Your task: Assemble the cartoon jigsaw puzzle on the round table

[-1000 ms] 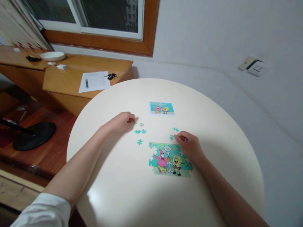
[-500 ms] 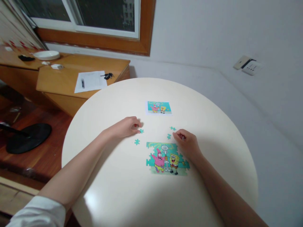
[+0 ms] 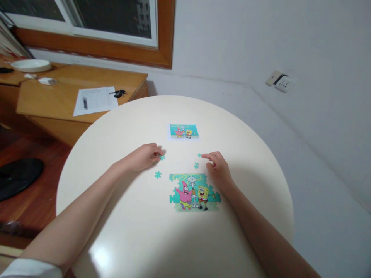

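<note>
My left hand point(image 3: 148, 156) is over the table left of centre, its fingers curled. A small teal puzzle piece point(image 3: 162, 158) is at its thumb and fingertips. Just below lies another loose teal piece point(image 3: 158, 175). My right hand point(image 3: 218, 168) has its index finger stretched to the left, its tip at a small teal piece point(image 3: 199, 155) which it partly covers; the thumb is apart from that finger. Another loose piece point(image 3: 196, 165) lies near it. Between my forearms is a partly assembled cartoon puzzle point(image 3: 191, 193) with jagged left and right edges.
A printed picture card point(image 3: 184, 131) with the same cartoon lies farther back on the round white table point(image 3: 139, 239). Behind at left, a wooden cabinet point(image 3: 63, 81) holds a paper sheet point(image 3: 97, 101), keys point(image 3: 119, 94) and a white dish point(image 3: 31, 65). A wall stands behind and right.
The view has shifted to the right. My right hand has moved away from the near piece, its index finger reaching to the farther pieces. The left hand's piece has shifted slightly away from me.
</note>
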A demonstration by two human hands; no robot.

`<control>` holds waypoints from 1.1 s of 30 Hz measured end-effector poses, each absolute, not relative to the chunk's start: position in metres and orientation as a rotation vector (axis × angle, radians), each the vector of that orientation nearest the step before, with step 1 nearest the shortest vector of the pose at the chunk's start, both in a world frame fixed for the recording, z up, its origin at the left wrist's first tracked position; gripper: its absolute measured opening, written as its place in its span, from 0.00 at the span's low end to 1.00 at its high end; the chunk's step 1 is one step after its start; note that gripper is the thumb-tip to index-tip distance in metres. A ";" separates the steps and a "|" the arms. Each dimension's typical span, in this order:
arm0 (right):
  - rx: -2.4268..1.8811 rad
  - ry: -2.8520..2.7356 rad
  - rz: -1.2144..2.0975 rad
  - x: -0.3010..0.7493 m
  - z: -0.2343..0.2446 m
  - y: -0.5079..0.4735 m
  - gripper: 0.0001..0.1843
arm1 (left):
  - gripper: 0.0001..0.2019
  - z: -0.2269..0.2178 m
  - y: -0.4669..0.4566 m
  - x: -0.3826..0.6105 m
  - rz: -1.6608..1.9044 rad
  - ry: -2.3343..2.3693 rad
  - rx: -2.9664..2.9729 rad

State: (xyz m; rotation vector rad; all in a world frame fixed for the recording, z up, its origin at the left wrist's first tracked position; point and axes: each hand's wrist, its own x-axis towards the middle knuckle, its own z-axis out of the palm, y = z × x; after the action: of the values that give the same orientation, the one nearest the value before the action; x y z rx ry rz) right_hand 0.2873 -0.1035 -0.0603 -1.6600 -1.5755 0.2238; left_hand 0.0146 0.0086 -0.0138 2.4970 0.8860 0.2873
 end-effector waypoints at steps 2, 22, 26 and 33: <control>-1.634 -1.586 0.222 0.287 -0.059 -0.105 0.19 | 0.12 -0.013 0.011 0.012 0.328 0.917 2.486; -1.682 -1.704 0.273 0.282 -0.058 -0.106 0.06 | 0.10 0.015 0.023 -0.016 0.279 1.118 2.457; -1.697 -1.699 0.310 0.284 -0.058 -0.105 0.06 | 0.11 0.016 0.027 -0.024 0.322 1.182 2.473; -1.704 -1.625 0.406 0.282 -0.053 -0.105 0.08 | 0.12 0.009 0.036 -0.031 0.412 1.260 2.500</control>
State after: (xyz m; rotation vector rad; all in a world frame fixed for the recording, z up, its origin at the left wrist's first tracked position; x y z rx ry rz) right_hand 0.2820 -0.1052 -0.0527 -1.7038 -1.6253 0.4064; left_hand -0.0309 0.0362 0.0086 2.5004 1.2599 0.4121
